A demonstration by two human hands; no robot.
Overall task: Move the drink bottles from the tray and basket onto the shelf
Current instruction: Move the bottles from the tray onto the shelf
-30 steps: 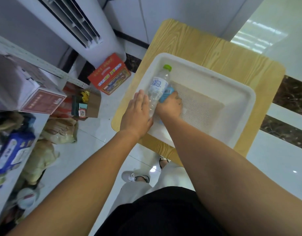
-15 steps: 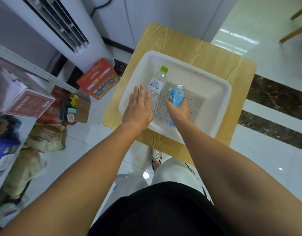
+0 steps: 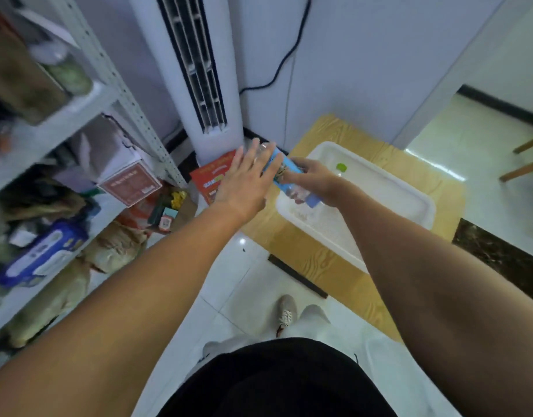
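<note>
Above the tray [image 3: 409,194], the right hand [image 3: 315,183] grips the blue bottle [image 3: 289,168], now lifted out, with the left hand [image 3: 247,182] spread flat beside it. The green-capped bottle [image 3: 341,167] stays behind, so the shelf [image 3: 78,115] likely comes next.

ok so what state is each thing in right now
blue-labelled plastic bottle, held above tray, gripped by right hand
left hand, open, fingers straight, by the bottle
green-capped clear bottle, in tray, mostly hidden
white plastic tray, resting on wooden table
</note>
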